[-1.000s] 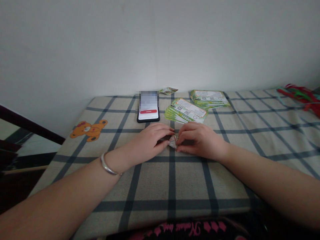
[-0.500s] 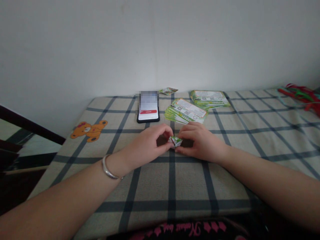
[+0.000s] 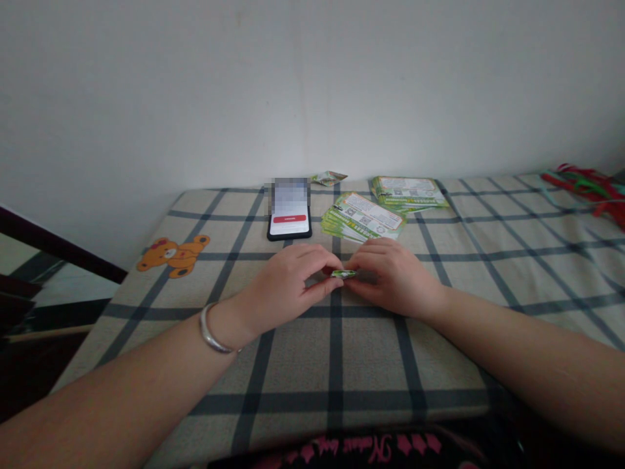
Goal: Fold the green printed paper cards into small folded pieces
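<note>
Right, a small folded paper (image 3: 344, 274) sits just below the centre of the frame, held between two sets of fingertips. The left hand (image 3: 300, 277) pinches its left end, thumb below and fingers above; the right hand (image 3: 388, 277) closes on its right end in much the same way. Neither hand is nearer: the piece lies to the right of one and to the left of the other, both touching it. From here I see it almost edge-on, a thin green and white strip, its long axis running left to right, straight from one hand to the other. Whether it touches the checked cloth on the bench (image 3: 293, 371), I can't tell.

Just above the hands lies a fanned pile of printed papers (image 3: 364, 215), with a second stack (image 3: 410, 191) to its upper right. A phone (image 3: 289, 226) lies above the left hand, and another folded piece (image 3: 330, 178) rests near the wall, at upper centre.
</note>
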Action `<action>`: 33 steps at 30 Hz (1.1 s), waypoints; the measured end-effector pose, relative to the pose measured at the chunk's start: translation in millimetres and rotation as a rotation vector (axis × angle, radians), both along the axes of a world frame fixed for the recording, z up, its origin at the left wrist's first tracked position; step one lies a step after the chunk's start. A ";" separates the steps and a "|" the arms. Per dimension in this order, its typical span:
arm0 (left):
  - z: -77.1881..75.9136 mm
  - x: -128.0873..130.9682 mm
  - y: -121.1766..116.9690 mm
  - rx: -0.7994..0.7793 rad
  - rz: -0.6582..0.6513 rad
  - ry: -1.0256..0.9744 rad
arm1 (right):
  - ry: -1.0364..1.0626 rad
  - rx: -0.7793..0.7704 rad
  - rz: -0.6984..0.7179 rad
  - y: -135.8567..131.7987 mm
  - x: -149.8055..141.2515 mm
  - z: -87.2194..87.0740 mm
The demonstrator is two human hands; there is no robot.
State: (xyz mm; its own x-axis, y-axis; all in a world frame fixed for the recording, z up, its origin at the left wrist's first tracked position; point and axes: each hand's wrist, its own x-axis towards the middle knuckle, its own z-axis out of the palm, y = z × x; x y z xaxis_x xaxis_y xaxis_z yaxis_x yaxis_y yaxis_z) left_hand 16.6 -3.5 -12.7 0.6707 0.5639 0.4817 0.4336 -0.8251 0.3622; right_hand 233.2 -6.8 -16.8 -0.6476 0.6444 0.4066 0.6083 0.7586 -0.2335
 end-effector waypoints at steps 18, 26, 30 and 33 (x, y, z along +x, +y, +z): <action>2.6 1.1 -2.4 0.207 0.020 -0.014 | -0.028 0.141 0.039 -5.7 -0.6 1.8; 3.0 1.4 -4.0 0.193 0.021 -0.001 | -0.014 0.081 0.106 -5.6 -0.9 4.7; 4.2 2.3 -4.1 0.199 0.002 -0.002 | -0.006 0.082 0.141 -6.2 -0.9 4.2; 4.1 2.0 -3.7 0.189 -0.004 0.005 | -0.012 0.090 0.146 -6.1 -0.8 4.8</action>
State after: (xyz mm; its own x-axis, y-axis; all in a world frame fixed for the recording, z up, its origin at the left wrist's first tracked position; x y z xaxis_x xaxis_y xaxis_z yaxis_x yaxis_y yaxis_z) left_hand 18.7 -7.2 -8.6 0.6754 0.4609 0.5757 0.4313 -0.8801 0.1986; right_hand 232.5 -13.0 -12.0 -0.7364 0.5045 0.4507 0.4927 0.8565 -0.1538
